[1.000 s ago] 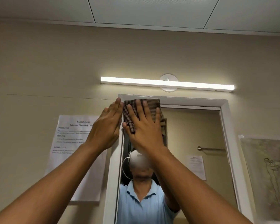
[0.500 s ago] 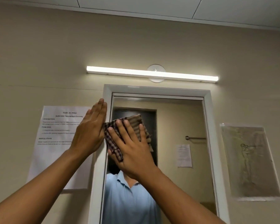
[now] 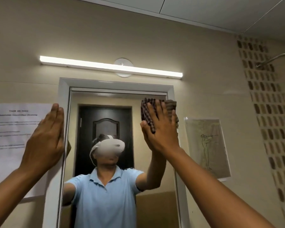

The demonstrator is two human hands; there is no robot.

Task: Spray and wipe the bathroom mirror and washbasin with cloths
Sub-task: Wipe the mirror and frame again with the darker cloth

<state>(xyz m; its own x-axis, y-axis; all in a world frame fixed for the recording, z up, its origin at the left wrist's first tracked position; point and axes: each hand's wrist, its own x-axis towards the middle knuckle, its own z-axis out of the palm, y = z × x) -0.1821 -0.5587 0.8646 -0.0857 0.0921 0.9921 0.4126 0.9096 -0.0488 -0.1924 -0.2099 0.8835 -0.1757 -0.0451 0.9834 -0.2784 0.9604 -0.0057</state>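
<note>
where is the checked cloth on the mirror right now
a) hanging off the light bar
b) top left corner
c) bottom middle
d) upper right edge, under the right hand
d: the right hand presses the checked cloth flat against the mirror by its upper right edge, while the left hand rests on the left side of the frame.

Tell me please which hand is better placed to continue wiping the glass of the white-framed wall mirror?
Right. The right hand already presses the brown checked cloth flat against the white-framed wall mirror near its upper right corner. The left hand holds no cloth and rests flat on the left frame.
</note>
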